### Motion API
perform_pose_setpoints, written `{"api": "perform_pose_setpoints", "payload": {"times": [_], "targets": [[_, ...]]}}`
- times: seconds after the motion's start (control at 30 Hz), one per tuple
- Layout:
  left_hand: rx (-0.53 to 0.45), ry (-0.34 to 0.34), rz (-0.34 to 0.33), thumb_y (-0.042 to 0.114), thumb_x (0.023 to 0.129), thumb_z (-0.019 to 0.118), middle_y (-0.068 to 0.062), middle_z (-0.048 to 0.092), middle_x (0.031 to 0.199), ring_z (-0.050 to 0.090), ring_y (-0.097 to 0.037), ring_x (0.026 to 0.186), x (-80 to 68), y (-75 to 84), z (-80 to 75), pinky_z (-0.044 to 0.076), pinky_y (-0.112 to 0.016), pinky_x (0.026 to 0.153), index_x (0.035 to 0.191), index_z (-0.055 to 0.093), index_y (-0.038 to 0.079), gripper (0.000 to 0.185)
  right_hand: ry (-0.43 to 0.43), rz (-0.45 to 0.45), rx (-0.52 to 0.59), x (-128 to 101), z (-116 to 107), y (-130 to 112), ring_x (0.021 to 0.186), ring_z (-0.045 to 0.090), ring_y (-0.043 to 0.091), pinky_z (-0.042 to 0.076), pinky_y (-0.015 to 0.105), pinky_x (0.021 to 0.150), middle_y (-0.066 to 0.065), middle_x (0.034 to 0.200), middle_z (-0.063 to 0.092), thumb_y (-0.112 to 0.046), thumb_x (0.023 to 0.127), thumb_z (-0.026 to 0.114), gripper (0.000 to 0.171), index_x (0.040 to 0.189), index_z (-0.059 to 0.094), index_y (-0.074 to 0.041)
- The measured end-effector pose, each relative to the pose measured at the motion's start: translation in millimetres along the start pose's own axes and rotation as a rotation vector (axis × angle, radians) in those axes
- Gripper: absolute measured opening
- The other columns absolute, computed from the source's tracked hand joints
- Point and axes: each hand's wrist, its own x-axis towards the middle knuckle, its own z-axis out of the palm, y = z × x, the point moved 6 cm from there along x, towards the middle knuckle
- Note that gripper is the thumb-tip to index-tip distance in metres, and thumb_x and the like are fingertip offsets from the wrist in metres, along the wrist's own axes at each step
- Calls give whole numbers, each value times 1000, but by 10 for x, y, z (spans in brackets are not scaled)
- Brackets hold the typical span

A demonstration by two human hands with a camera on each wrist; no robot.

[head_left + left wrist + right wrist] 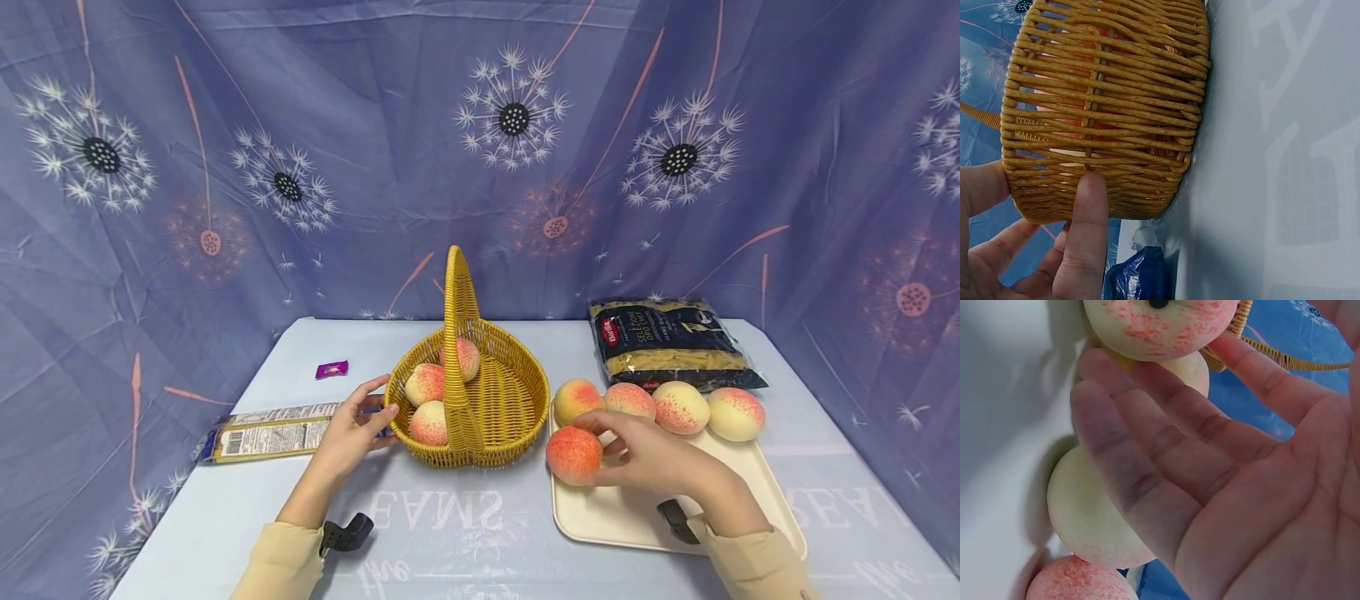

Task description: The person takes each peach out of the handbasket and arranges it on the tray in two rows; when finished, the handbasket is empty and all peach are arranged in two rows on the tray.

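On the pale table, a person's left hand point(352, 433) is resting against the left wall of the wicker basket point(517, 392), thumb and fingers touching the weave rather than closing round it; this looks like steadying, so the basket does not slide. Right beside it, the right hand point(652, 454) is reaching over the near left corner of the cream tray point(622, 521), its fingers lying fairly straight against the reddest peach point(573, 454); the wrist view shows an open palm beside the fruit, not a closed grasp, so the peach is touched and not lifted. It is sitting at the tray's front edge, nearest the basket.

Counting up: three peaches are lying inside the basket, five are on the tray, four of them in a row along its far side. Two pasta packets are lying flat, the dark pasta bag point(671, 342) behind the tray and the long packet point(270, 432) under the left hand. One purple sweet point(332, 369) is sitting alone at the far left.
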Motion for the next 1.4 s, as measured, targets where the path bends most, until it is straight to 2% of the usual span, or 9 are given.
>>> {"api": "perform_pose_setpoints", "payload": {"times": [0.3,0.53,0.67,0.83,0.97,1.2,1.4], "targets": [[-5,0,-5,11,110,62,-28,47,150,63,-35,123,-8,-2,-5,71,-39,90,165,40,15,60,-3,6,5,16,-68,-15,110,73,26,69,43,91,18,140,66,-35,91,88,65,144,61,-8],[2,-1,-5,13,109,63,-28,47,150,64,-31,120,5,-8,-9,71,-39,91,165,40,15,60,10,39,-52,53,-224,-92,111,72,30,67,42,91,15,130,67,-33,92,86,65,146,60,-8],[-1,-1,-2,13,109,63,-28,48,149,65,-29,118,13,-4,-8,71,-39,91,165,40,16,60,32,17,-105,126,-342,-185,108,72,27,68,43,92,14,130,68,-32,93,86,62,145,61,-9],[-1,-4,-1,13,109,63,-27,47,151,64,-31,120,9,0,-3,71,-39,91,165,40,15,60,35,-50,-158,308,-453,-353,111,74,29,67,49,92,15,130,71,-31,95,84,58,145,61,-11],[-1,-6,-2,13,109,63,-27,46,151,64,-33,121,8,-2,-7,71,-39,90,165,40,15,60,13,-81,-176,498,-502,-469,114,74,33,66,53,95,17,136,68,-29,98,81,58,149,59,-11],[-5,-4,-5,12,109,63,-28,48,149,65,-33,120,9,-12,-3,71,-38,90,165,41,15,60,-25,-71,-216,863,-529,-638,120,71,34,65,53,100,18,143,65,-28,99,80,62,154,55,-16],[-7,2,-8,11,109,63,-27,49,149,65,-32,119,16,-18,-1,71,-39,90,164,42,17,59,-77,-49,-206,1162,-461,-703,127,68,39,63,50,106,21,147,62,-30,100,79,66,158,51,-16]]}}
